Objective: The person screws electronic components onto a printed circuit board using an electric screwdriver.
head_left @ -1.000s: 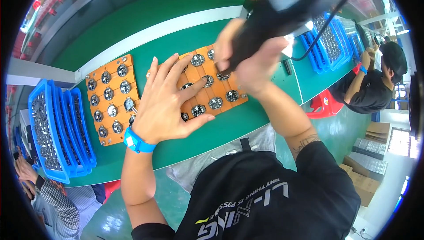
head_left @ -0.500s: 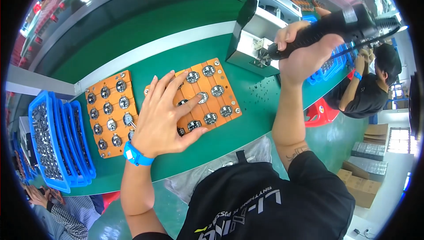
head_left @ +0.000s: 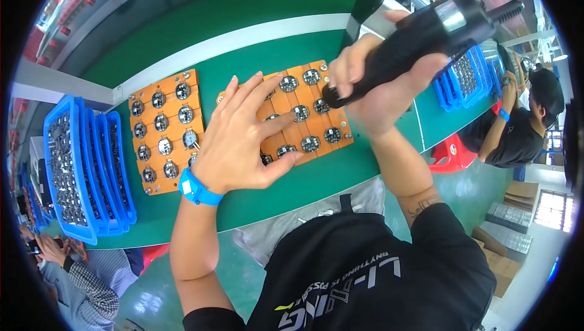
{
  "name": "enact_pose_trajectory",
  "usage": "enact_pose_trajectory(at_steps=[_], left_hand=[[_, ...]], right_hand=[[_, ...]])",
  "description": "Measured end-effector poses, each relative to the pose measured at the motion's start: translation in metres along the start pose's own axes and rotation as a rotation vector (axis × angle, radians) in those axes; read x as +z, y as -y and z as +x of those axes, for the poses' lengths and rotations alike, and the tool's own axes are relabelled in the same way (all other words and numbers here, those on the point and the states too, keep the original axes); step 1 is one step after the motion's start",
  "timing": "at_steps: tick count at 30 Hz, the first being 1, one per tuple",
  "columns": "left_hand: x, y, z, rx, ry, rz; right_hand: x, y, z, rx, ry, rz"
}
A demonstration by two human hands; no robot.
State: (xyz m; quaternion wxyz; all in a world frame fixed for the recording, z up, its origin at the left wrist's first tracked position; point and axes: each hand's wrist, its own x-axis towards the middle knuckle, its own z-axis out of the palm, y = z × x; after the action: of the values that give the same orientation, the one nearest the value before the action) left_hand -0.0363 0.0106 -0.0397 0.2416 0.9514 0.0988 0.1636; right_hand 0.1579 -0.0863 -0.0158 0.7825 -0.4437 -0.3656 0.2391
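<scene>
My right hand [head_left: 383,81] is wrapped around a black electric screwdriver [head_left: 420,39], its front end above the right edge of an orange fixture plate [head_left: 280,109]. Small round circuit boards [head_left: 310,143] sit in rows in this plate. My left hand [head_left: 243,130] lies spread across the plate's left part, hiding several boards, with a blue wristband [head_left: 198,190] on the wrist. Left of it is a second orange fixture plate [head_left: 172,117] with similar round boards. A thin pale tip shows on that plate beside my wrist; what it belongs to is hidden.
Stacked blue trays [head_left: 91,224] of small parts stand at the table's left end. More blue trays [head_left: 465,78] are at the right, near a co-worker [head_left: 529,118] and a red stool [head_left: 451,153]. A metal-cased machine [head_left: 371,2] stands behind my right hand.
My right hand has brought the screwdriver left and down from the machine to the right plate's edge. My left hand stays spread on that plate. The whole view has shifted slightly.
</scene>
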Motion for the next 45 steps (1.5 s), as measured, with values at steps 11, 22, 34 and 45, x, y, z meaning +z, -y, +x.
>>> enact_pose_trajectory(at_steps=[11, 22, 34, 45], left_hand=[[0.000, 0.001, -0.001, -0.020, -0.006, -0.011], [0.001, 0.000, 0.001, -0.020, 0.002, -0.011], [0.003, 0.000, 0.000, -0.010, -0.018, 0.002], [0.003, 0.001, 0.000, -0.009, -0.010, 0.008]], right_hand=[[0.015, -0.019, -0.014, 0.012, 0.171, -0.084], [0.015, -0.019, -0.013, -0.011, 0.185, -0.117], [-0.059, 0.046, 0.042, -0.516, -0.275, -0.360], [-0.053, 0.036, 0.054, -0.396, -0.129, -0.439]])
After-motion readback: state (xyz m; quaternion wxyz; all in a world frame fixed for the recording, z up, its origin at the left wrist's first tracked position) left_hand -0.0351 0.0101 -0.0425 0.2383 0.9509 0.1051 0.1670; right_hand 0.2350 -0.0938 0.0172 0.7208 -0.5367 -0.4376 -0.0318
